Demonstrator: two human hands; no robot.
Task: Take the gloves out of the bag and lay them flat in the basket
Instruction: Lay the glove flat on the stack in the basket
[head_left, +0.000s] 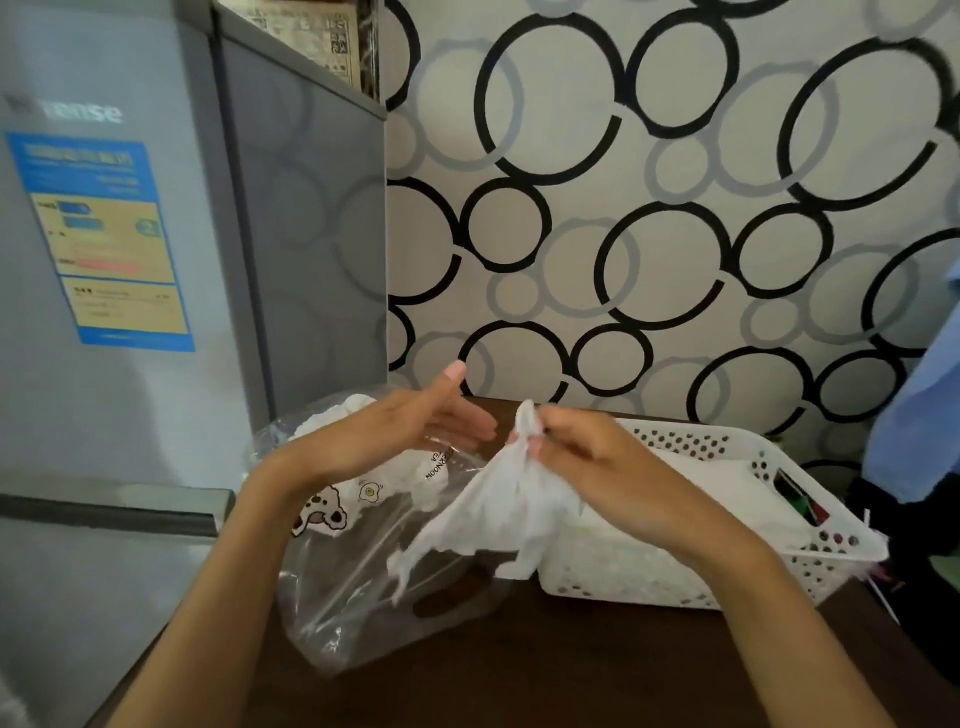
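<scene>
Fridge (104, 260) reads partly "ense"; right hand (587, 457) pinches a white glove (498, 509); left hand (415, 426) hovers spread.

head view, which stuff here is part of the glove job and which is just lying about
Part of the job:
- thin white disposable glove, pinched by the right hand
- clear plastic bag with more white gloves
- white perforated plastic basket
- open left hand

Just lying about:
- grey fridge
- blue cloth

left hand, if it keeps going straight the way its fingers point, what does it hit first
Most likely the white glove that the right hand pinches up: the left hand lies open with fingers pointing right at it. Depth is unclear, so it could pass just behind.
</scene>
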